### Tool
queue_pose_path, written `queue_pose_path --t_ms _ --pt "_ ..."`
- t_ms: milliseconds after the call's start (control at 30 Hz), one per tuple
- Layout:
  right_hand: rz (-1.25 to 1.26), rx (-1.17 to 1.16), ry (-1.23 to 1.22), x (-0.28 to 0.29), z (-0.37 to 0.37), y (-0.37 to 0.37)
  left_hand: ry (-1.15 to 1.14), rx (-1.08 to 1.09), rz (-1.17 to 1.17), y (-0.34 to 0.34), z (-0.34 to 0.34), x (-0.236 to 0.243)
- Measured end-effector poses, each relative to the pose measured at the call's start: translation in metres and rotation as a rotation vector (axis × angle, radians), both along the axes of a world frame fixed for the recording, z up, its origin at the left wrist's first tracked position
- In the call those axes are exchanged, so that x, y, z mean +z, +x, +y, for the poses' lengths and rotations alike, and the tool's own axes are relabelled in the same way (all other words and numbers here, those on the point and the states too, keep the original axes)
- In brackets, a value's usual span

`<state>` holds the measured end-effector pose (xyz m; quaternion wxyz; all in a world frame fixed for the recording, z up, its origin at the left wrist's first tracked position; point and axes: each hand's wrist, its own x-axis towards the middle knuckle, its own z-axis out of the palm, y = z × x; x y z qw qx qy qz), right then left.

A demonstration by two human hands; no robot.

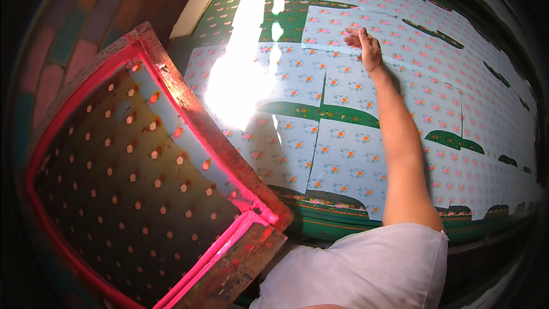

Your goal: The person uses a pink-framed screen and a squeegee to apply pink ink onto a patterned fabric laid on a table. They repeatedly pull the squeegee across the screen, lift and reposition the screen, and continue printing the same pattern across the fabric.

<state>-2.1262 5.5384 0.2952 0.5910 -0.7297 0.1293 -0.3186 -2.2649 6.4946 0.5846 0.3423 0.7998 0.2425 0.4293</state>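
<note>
My right hand (369, 50) reaches out over the printed cloth, fingers apart and holding nothing. Under and around it, light blue fabric pieces (349, 163) with small pink and orange flowers lie flat on a green table. Whether the hand touches the cloth I cannot tell. A screen-printing frame (240, 186), its wooden edges smeared with bright pink, stands tilted at the left. Its dark mesh (128, 177) carries rows of small pale spots. My left hand is out of sight, and what supports the frame does not show.
Green table surface (294, 17) shows at the far side and in curved gaps between the pieces. A cream-coloured flat strip (200, 4) lies at the far left edge. Strong glare (240, 86) whitens part of the cloth. Coloured floor bricks (74, 34) lie beyond the frame.
</note>
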Motion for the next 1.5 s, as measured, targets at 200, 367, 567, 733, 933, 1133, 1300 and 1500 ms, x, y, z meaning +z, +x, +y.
queue_pose_path --t_ms 200,367,567,733,933,1133,1300,1500 --pt "-0.108 0.414 0.124 -0.014 0.150 -0.059 -0.027 -0.053 0.011 0.014 0.002 -0.013" --pt "0.023 0.532 0.013 -0.012 0.319 -0.144 -0.044 -0.127 -0.013 0.020 0.017 -0.016" --pt "-0.052 0.538 0.465 0.020 0.423 -0.185 -0.077 -0.240 -0.035 0.038 0.053 -0.023" --pt "-0.013 0.379 0.556 0.037 0.454 -0.206 -0.133 -0.381 -0.049 0.084 0.094 -0.036" --pt "-0.125 -0.048 0.418 0.053 0.509 -0.205 -0.268 -0.718 -0.040 0.219 0.142 -0.097" --pt "-0.368 -0.070 0.300 0.094 0.576 -0.232 -0.675 -1.099 -0.033 0.374 0.120 -0.172" --pt "-0.330 -0.260 0.337 0.140 0.573 -0.299 -0.737 -1.309 -0.058 0.378 0.041 -0.160" --pt "-0.210 -0.485 0.340 0.097 0.456 -0.356 -0.765 -1.276 0.202 0.313 -0.133 -0.209"
